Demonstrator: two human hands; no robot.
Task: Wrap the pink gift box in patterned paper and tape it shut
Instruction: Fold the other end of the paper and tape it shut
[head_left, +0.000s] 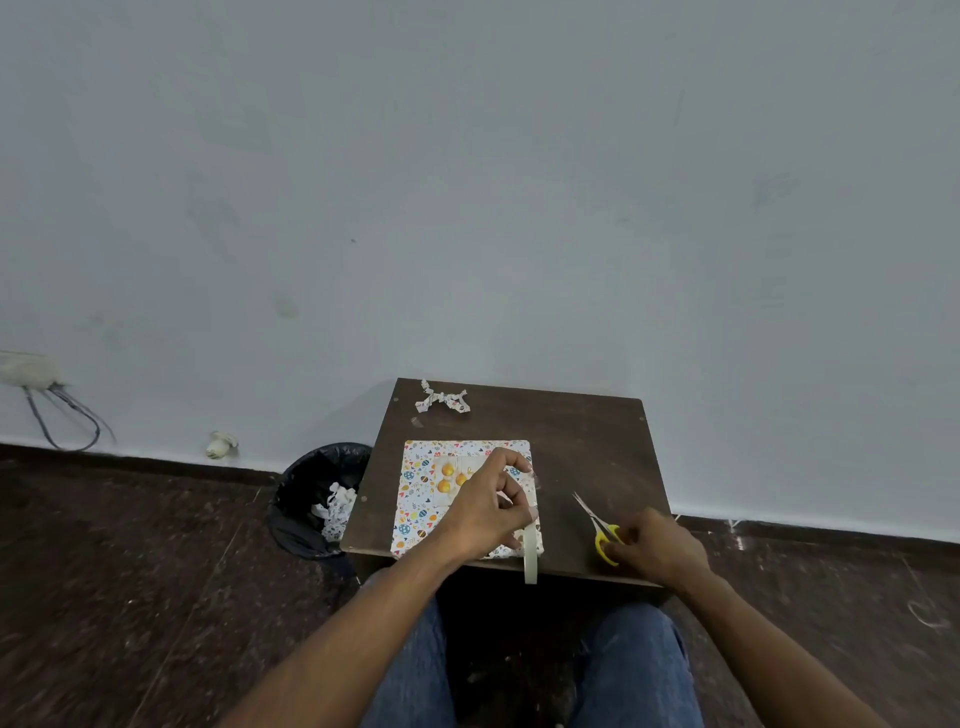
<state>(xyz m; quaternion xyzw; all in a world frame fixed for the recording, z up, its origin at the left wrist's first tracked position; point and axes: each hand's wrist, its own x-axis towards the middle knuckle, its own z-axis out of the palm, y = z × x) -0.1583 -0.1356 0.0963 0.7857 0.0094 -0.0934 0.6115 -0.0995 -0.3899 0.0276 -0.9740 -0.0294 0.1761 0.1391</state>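
wrapped box (423, 499) flat on bench (597, 447). left hand (485, 512) over it, pinching tape roll (530, 553) on edge, strip running toward far right corner. right hand (657, 545) gripping scissors (597, 525) just right of strip, blades pointing at it, so right hand looks set to cut.

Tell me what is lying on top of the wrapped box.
The left hand rests over the wrapped box, holding a tape roll at its near right corner. Pale patches with orange shapes show beside it. Whatever lies beneath the hand is hidden.
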